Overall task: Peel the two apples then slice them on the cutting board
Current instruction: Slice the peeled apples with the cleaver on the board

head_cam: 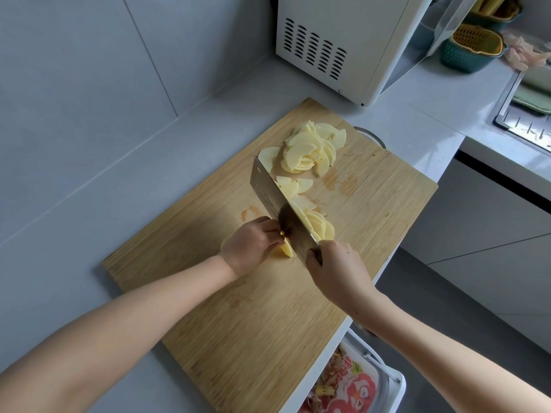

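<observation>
The right grip [337, 269] closes round the cleaver [268, 192] handle. The left grip [253, 242] pinches the peeled apple piece [284, 250] beside the blade on the cutting board [268, 308], with finished slices [310, 150] beyond both. Tucked fingertips [275, 232] and even strokes suit this cut.

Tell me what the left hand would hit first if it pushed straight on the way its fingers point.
The flat side of the cleaver. The left hand, holding the apple piece on the cutting board, points its fingers straight at the blade; whether they already touch is unclear.
</observation>
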Available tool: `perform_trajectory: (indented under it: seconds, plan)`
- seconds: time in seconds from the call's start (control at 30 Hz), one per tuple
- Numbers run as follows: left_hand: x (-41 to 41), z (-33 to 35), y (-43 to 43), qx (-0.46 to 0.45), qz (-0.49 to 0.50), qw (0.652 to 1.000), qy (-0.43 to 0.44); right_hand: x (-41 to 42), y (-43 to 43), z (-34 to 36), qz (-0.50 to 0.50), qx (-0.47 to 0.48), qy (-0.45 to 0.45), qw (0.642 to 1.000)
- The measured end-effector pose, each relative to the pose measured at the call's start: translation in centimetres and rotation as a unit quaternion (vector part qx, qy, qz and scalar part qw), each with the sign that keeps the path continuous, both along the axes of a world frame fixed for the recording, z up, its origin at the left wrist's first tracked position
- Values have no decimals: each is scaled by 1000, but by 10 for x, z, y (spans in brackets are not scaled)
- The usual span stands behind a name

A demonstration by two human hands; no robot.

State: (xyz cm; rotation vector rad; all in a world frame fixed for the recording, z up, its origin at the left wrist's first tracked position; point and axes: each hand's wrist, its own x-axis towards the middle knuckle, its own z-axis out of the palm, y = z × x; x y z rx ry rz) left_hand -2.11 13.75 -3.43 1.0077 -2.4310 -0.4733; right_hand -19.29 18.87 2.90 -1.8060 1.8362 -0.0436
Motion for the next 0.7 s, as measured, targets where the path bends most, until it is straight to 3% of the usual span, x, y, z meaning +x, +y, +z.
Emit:
perform_trajectory:
  seconds: [0.7]
  plan:
    - [0, -2, -2, -6, -7, 1000, 2, 4, -7, -3, 16, 6, 24, 1000]
